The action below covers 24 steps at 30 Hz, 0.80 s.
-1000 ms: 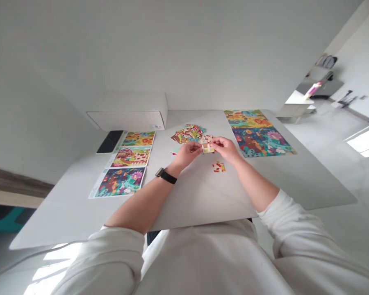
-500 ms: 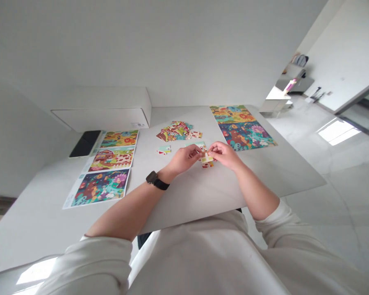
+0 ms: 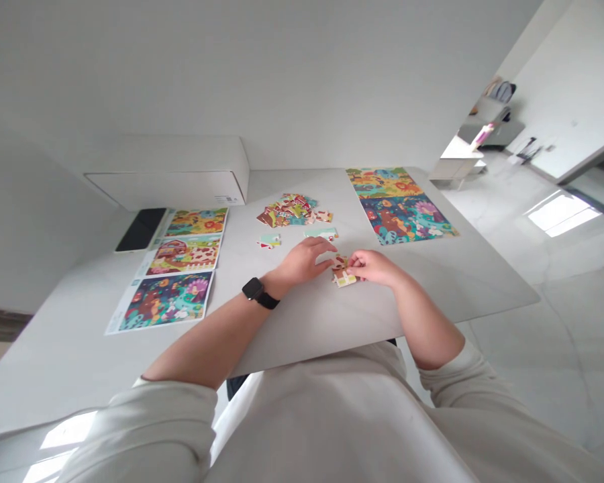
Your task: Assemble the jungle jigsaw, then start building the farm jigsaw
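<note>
In the head view, a lower puzzle piece (image 3: 347,281) with yellow and white marks is held against an upper puzzle piece (image 3: 339,262) with red-brown patches, near the middle of the desk (image 3: 302,335), between the two hands. The lower piece's right edge is gripped by the closed fingers of the right hand (image 3: 375,268). The fingers of the left hand (image 3: 302,261) are spread apart, with the thumb just beside the left edge of the pieces; whether contact is made there cannot be told. The step in hand is judged to be the fitting of one piece to the other, though whether their tabs are locked cannot be made out. For the next move, edges squared by the right fingers, light steadying from the left and a flat press downward seem to be called for. Just beyond the left fingers, a pale teal strip (image 3: 322,233) is seen, with a small teal piece (image 3: 268,241) farther left and a heaped pile of pieces (image 3: 292,211) behind. A matching barn-and-cow pattern is shown on the middle picture sheet (image 3: 184,256) at the left.
</note>
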{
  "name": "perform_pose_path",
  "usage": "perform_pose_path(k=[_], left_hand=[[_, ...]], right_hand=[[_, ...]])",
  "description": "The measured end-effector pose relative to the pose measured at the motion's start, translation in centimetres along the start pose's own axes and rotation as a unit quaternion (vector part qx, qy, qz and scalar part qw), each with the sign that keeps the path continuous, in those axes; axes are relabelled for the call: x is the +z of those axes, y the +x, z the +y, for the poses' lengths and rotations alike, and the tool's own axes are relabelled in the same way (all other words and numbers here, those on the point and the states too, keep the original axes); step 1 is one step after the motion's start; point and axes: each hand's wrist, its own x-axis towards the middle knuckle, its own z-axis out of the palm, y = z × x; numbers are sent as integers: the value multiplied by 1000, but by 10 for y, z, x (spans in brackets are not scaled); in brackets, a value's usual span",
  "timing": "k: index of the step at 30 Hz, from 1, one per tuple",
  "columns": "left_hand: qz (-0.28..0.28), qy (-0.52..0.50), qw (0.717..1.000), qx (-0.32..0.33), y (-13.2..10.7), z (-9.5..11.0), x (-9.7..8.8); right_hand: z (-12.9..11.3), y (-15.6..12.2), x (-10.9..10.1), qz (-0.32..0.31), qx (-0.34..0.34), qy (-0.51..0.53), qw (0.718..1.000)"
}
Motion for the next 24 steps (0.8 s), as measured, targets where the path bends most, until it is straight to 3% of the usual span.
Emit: perform_pose_path(k=[11, 24], left_hand=[[-77, -3, 994, 72, -1, 1, 5], [-98, 23, 991, 83, -4, 0, 4]], right_hand=[[3, 1, 4, 36, 11, -128, 991], [-10, -4, 3, 55, 4, -234, 971]])
